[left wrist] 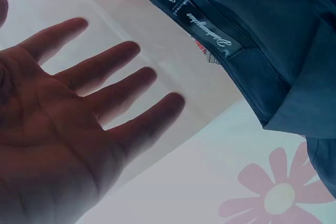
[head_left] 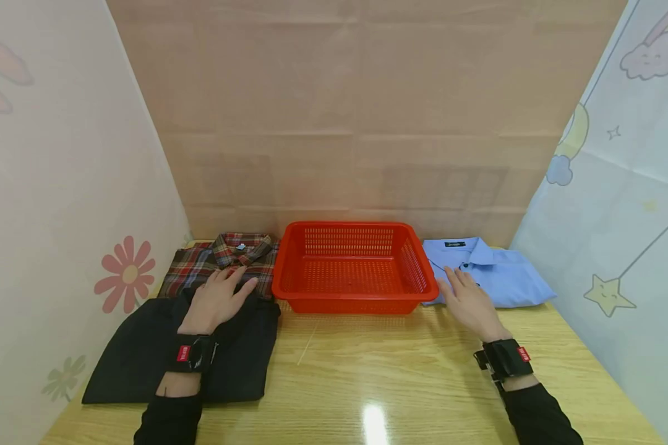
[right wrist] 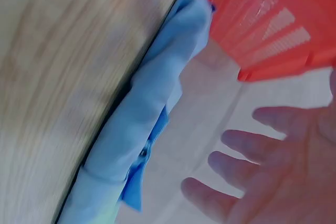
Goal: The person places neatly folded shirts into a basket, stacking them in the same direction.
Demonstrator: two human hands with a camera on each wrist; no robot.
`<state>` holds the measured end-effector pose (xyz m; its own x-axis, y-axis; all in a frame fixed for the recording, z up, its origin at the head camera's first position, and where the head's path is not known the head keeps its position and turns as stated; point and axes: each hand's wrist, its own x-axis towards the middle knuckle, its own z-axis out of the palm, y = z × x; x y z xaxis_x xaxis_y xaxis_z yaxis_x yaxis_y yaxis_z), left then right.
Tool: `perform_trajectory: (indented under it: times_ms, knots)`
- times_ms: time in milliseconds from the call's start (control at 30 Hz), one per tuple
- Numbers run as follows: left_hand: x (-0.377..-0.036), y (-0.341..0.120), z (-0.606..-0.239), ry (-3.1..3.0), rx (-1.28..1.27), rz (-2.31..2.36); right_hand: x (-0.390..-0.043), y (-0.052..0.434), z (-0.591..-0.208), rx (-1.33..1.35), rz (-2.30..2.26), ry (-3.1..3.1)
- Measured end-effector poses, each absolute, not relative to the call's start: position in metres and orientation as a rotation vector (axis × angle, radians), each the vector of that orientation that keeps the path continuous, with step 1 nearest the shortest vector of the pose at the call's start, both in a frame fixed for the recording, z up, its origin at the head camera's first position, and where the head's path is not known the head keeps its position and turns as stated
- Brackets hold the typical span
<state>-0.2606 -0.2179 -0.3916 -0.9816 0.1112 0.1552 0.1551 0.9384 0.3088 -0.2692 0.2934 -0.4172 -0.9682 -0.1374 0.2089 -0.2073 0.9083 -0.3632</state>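
Note:
My left hand (head_left: 216, 303) hovers with straight, spread fingers over the collar end of a folded black shirt (head_left: 228, 364). The left wrist view shows that shirt's collar label (left wrist: 207, 30) beyond the bare palm (left wrist: 52, 135). Just behind the black shirt lies a folded plaid shirt (head_left: 200, 262), red and dark, partly covered by it. On the right, my right hand (head_left: 470, 304) is held out over the front edge of a folded light blue shirt (head_left: 512, 278). Its fingers (right wrist: 247, 148) are extended and hold nothing in the right wrist view.
A red plastic basket (head_left: 356, 304) with slotted walls stands between the shirts at the back of the wooden table (head_left: 334, 377). A brown backdrop (head_left: 334, 123) rises behind it. Patterned white panels (head_left: 78, 198) flank the table.

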Motion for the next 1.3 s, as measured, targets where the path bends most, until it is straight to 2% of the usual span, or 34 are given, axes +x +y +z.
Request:
perform_trajectory:
  times_ms: [400, 767, 1300]
  knots:
    - [-0.247, -0.233, -0.392, -2.983, -0.169, -0.450, -0.267, 0.249, -0.414, 0.440, 0.557, -2.597]
    - [-0.237, -0.257, -0.398, -2.985, -0.143, -0.408, -0.264, 0.212, -0.412, 0.535, 0.522, -2.581]
    - [-0.220, -0.303, -0.414, -3.022, -0.044, -0.281, -0.253, 0.128, -0.425, 1.353, 0.466, -2.080]
